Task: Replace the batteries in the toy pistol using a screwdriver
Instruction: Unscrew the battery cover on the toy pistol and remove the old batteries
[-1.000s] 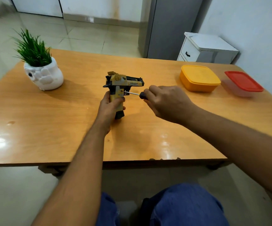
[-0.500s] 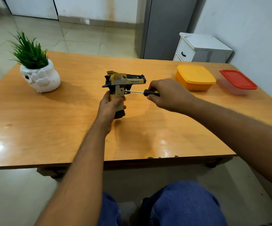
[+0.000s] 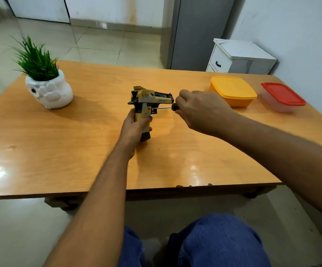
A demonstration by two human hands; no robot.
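Between both hands: toy pistol (image 3: pixel 146 101), upright, butt on table (image 3: pixel 79 141), just ahead of left hand (image 3: pixel 135 128), whose fingers wrap grip. Right hand (image 3: pixel 198 110) closed round screwdriver (image 3: pixel 164 107) handle; shaft horizontal, tip at a point on grip side, presumably compartment screw. Likely faults: tip slipping out of screw head under off-axis pressure, rounding head or scratching casing; pistol tipping away from push if left hold loosens; freed screw dropping and rolling off near edge. Beyond right hand: yellow container (image 3: pixel 233 91), red-lidded container (image 3: pixel 283 97). Far left: potted plant (image 3: pixel 46 83).
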